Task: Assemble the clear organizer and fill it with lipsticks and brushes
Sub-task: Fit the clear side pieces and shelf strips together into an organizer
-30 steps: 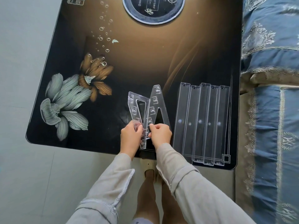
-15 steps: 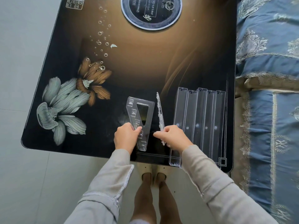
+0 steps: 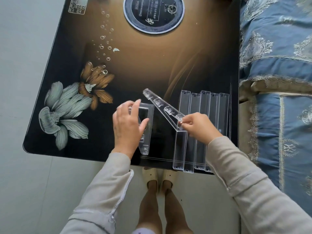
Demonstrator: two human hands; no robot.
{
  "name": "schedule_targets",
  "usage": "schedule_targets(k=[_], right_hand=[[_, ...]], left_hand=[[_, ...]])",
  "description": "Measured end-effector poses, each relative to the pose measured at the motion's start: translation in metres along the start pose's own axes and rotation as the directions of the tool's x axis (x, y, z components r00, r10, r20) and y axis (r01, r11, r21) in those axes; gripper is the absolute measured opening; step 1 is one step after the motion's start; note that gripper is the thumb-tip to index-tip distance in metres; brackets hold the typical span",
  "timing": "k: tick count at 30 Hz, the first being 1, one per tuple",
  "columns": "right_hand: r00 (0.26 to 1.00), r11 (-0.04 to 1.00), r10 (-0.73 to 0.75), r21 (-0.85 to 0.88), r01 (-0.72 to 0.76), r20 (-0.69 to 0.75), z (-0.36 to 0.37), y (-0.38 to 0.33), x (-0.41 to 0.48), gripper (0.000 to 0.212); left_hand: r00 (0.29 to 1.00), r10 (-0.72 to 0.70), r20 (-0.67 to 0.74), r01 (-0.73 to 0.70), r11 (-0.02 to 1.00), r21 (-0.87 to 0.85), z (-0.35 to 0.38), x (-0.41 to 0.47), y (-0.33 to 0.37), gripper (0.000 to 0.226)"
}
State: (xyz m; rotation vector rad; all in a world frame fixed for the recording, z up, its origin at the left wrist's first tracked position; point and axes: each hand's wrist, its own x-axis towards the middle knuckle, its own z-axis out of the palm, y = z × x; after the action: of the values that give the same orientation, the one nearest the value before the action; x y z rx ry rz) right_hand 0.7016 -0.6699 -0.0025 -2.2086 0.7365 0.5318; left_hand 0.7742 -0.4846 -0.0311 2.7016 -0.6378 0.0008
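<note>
Head view is showing the right hand pinching the near end of one clear side panel between thumb and fingertips, holding it tilted above the table. The left hand is hovering open, fingers spread, over the second side panel, which is lying flat; whether it touches cannot be told. Five clear trays are lying side by side along the table's right edge, beside the bed.

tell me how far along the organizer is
Barely started: nothing joined. The right hand pinches one side panel, tilted up; the left hand spreads over the other side panel, flat on the table. Five clear trays lie loose alongside. No lipsticks or brushes in view.
</note>
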Motion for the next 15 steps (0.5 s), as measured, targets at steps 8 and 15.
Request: schedule_targets(k=[8, 15], right_hand=[[0.964, 0.954, -0.265, -0.139, 0.265, 0.017, -0.029, -0.017, 0.007, 0.017], [0.918, 0.924, -0.368, 0.049, 0.379, -0.147, -0.003, -0.015, 0.01, 0.02]], left_hand=[[0.945, 0.044, 0.324, -0.061, 0.997, 0.041, -0.011, 0.0, 0.022, 0.025], [0.848, -0.056, 0.527, 0.218, 0.943, -0.252, -0.011, -0.036, 0.021, 0.03]])
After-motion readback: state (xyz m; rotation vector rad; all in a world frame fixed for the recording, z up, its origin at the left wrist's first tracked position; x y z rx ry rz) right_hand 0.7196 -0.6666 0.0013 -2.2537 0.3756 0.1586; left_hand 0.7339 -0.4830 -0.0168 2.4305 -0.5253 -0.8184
